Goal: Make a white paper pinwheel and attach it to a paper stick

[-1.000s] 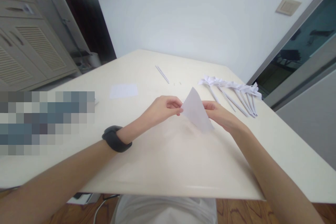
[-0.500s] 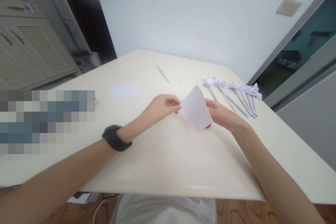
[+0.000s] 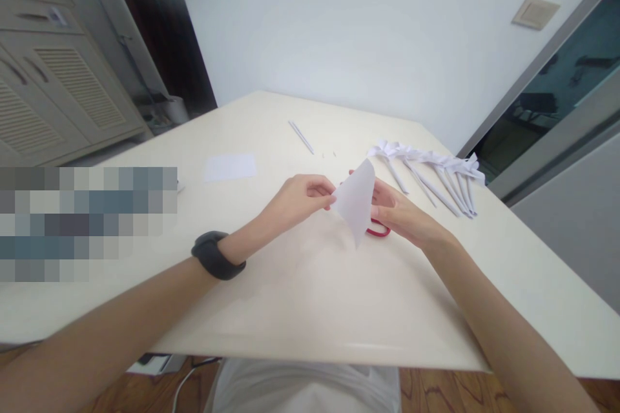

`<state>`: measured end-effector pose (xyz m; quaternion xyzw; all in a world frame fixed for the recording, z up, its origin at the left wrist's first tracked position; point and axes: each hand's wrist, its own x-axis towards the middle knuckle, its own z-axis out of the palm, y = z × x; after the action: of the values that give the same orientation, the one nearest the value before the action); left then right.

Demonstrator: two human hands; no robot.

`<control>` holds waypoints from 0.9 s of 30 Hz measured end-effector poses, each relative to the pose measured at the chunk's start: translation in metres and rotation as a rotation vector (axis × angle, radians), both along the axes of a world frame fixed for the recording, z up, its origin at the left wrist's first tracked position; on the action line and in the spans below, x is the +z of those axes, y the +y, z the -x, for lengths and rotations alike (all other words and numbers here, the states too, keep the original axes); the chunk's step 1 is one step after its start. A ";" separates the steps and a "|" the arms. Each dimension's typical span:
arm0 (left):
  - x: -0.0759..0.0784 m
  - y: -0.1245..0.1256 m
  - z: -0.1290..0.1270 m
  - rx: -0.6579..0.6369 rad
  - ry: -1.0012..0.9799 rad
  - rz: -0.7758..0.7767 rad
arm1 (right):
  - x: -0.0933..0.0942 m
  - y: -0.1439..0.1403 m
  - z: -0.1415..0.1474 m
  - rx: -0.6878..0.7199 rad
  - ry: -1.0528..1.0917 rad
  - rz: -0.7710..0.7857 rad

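Observation:
A folded white paper triangle (image 3: 357, 199) stands tilted above the middle of the cream table (image 3: 310, 297). My left hand (image 3: 295, 199), with a dark band on its wrist, pinches the paper's left edge. My right hand (image 3: 402, 216) touches its right side from behind, fingers partly hidden by the sheet. Red scissor handles (image 3: 378, 230) lie on the table just under the paper and my right hand.
Several finished white paper flowers on rolled stems (image 3: 431, 171) lie in a row at the right. A small flat white sheet (image 3: 229, 166) lies at the left, a thin paper stick (image 3: 301, 137) farther back. A louvred cabinet (image 3: 53, 84) stands at the far left.
The paper has turned more edge-on and narrower between my hands. The red scissors beneath it have come into view. My right hand has shifted slightly left.

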<state>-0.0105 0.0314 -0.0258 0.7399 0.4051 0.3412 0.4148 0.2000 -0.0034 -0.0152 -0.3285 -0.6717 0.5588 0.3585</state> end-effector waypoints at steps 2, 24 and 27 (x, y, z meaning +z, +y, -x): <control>0.001 0.000 0.000 -0.003 -0.002 -0.010 | -0.001 0.000 0.000 -0.025 -0.027 -0.009; 0.002 -0.008 -0.002 -0.019 0.176 -0.345 | -0.007 -0.002 0.005 -0.114 -0.056 0.049; 0.001 -0.008 -0.002 0.000 0.233 -0.416 | -0.009 -0.001 0.004 -0.119 -0.019 0.067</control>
<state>-0.0081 0.0237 -0.0249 0.8440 0.3710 0.3295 0.2037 0.1960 -0.0042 -0.0239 -0.3849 -0.6352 0.5557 0.3737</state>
